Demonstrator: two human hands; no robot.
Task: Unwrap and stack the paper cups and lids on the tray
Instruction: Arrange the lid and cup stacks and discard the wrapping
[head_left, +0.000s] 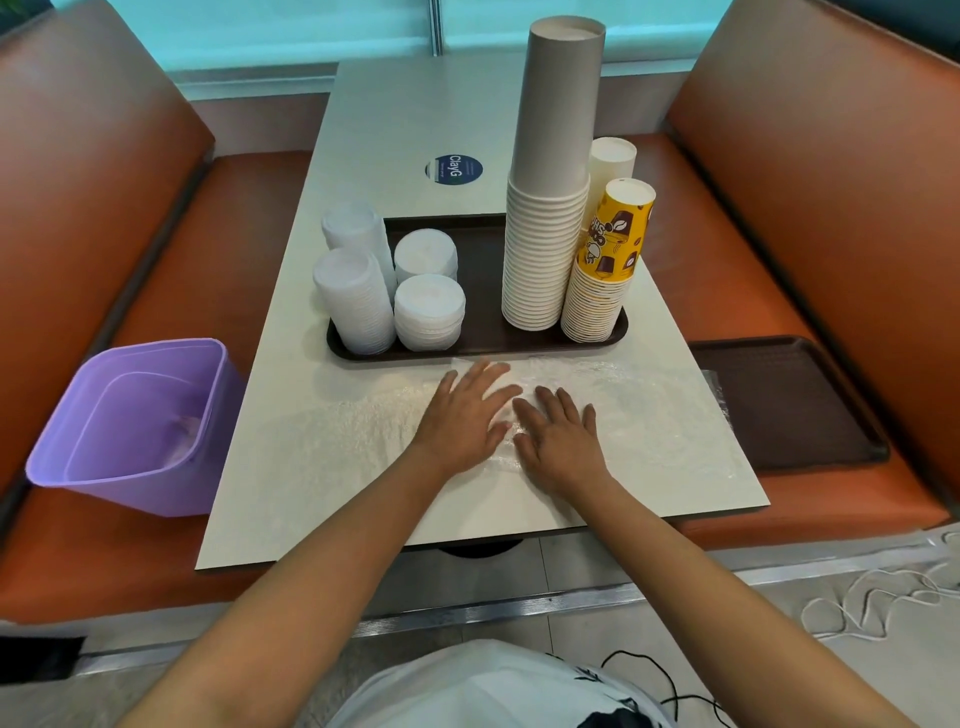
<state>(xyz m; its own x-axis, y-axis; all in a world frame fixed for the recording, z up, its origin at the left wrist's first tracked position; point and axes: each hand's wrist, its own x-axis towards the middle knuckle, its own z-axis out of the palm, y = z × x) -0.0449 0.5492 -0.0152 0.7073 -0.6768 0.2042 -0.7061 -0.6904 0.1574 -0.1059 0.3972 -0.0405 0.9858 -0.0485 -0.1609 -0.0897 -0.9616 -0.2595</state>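
Lying flat on the pale rectangular table, the clear crinkled plastic wrap runs left to right along the near edge, and its right end hangs past the table edge. Just behind it sits the dark brown plastic tray, with its long side also left to right. On its right part stand upside down a tall stack of grey-white paper cups, a stack of yellow printed paper cups and a plain white cup stack behind. Four stacks of white plastic lids fill the left part. Between the stacks the tray floor is bare.

Both forearms reach forward. The left hand and the right hand lie palm down on the wrap, fingers spread and straight, close together at the thumbs.

A purple plastic bin rests on the left orange bench seat; a second dark tray lies on the right seat.
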